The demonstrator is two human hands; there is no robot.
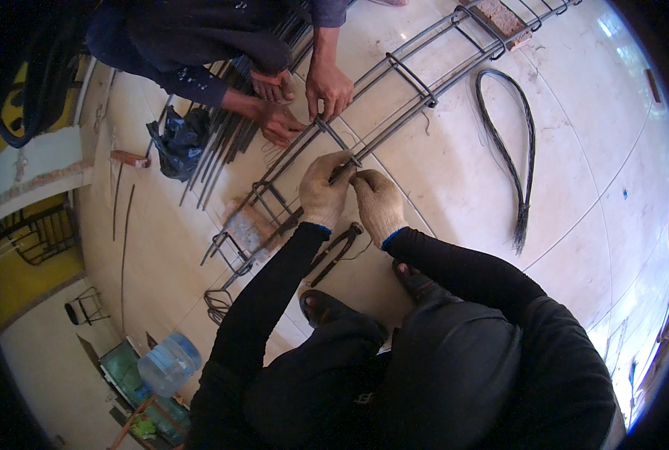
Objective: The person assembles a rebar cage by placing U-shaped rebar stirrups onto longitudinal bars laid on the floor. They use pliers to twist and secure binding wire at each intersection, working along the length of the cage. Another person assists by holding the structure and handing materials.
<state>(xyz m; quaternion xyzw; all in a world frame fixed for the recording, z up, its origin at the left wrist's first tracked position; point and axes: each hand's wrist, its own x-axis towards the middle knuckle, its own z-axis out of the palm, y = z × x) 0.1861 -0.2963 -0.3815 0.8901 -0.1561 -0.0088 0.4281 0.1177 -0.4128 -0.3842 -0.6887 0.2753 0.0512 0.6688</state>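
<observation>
Pinching a thin tie wire [347, 166] at a stirrup joint of the rebar cage [394, 112] on the floor, the gloved left hand [322, 191] and right hand [377, 202] clamp fingers on it, while a co-worker's hands [304, 101] at 12 o'clock steady the bars.

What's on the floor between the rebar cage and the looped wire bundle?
Nothing: in the head view, the tiled floor between the rebar cage and the looped wire bundle is bare.
</observation>
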